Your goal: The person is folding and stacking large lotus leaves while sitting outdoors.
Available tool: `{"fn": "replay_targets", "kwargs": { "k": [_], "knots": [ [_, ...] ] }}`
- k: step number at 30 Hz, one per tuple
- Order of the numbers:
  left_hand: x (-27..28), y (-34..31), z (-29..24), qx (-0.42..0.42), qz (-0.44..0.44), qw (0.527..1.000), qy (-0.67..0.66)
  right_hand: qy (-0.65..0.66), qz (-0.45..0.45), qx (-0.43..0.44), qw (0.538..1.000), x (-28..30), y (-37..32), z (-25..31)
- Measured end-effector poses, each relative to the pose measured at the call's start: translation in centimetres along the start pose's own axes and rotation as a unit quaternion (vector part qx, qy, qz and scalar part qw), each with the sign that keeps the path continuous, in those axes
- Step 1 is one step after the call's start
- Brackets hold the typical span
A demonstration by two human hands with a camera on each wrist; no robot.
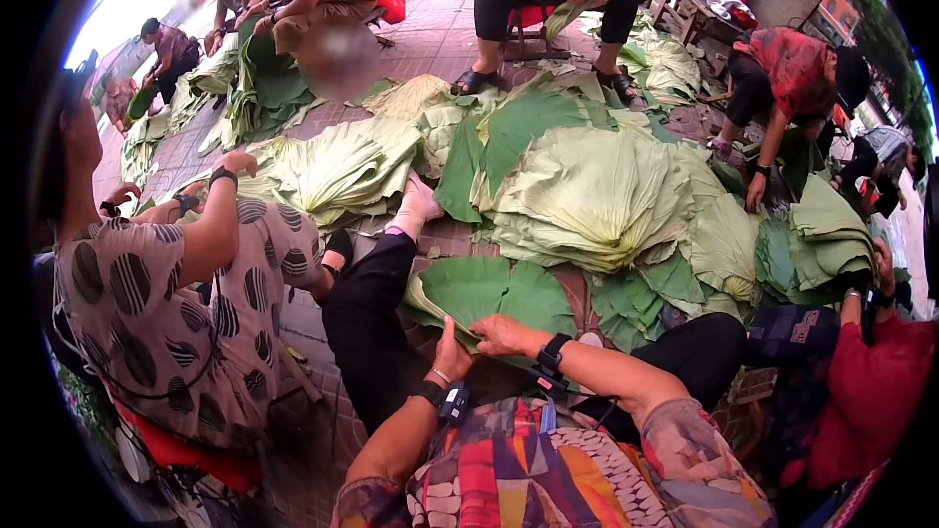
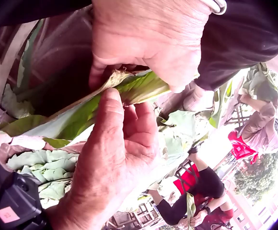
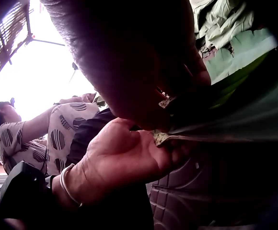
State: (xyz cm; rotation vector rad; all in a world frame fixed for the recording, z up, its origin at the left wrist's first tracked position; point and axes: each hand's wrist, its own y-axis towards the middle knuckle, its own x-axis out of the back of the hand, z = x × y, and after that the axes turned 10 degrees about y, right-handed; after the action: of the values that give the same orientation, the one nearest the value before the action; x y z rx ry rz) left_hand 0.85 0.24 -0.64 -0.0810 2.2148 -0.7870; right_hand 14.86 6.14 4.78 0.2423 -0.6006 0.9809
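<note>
A large green lotus leaf (image 1: 499, 291), folded over on itself, spreads out between the person's legs. My left hand (image 1: 450, 356), with a silver bracelet at its wrist, grips the leaf's near edge. Just beside it my right hand (image 1: 505, 334) pinches the same edge. In the left wrist view the folded leaf (image 2: 76, 120) runs between both hands, with the right thumb pressed on its torn brownish end. The right wrist view has the left hand (image 3: 129, 153) under the leaf edge and the right hand (image 3: 124, 62) dark above it.
Beyond the held leaf lies a big heap of pale lotus leaves (image 1: 597, 200), with another pile (image 1: 333, 166) to its left. A seated person in a patterned dress (image 1: 166, 303) is close on the left; a person in red (image 1: 871, 391) is close on the right.
</note>
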Motion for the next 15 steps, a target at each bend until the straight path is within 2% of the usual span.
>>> {"fn": "replay_targets", "kwargs": {
  "k": [2,5,8,10,12,14,15],
  "knots": [
    [0.3,0.2,0.2,0.003,0.010,1.000,-0.006,-0.015,-0.017,0.005,1.000,-0.5,-0.2,0.5],
    [0.2,0.0,0.1,-0.020,-0.034,0.999,0.038,-0.026,-0.022,-0.008,0.999,-1.4,-0.1,1.0],
    [0.7,0.2,-0.1,0.027,0.012,0.999,0.038,-0.032,0.003,-0.041,0.999,-1.6,-0.2,1.1],
    [1.1,0.7,0.1,0.061,-0.035,0.993,0.093,-0.015,-0.005,-0.018,1.000,-2.0,-0.4,1.0],
    [2.7,1.7,1.0,0.059,-0.065,0.993,0.073,0.002,-0.010,0.005,1.000,-1.7,-0.2,1.1],
    [2.3,1.4,1.1,0.055,-0.163,0.981,0.093,0.111,0.070,0.025,0.991,0.4,-0.2,1.2],
    [4.4,2.2,1.6,0.063,-0.104,0.991,0.059,0.074,0.096,0.017,0.992,0.4,0.1,0.8]
  ]
}}
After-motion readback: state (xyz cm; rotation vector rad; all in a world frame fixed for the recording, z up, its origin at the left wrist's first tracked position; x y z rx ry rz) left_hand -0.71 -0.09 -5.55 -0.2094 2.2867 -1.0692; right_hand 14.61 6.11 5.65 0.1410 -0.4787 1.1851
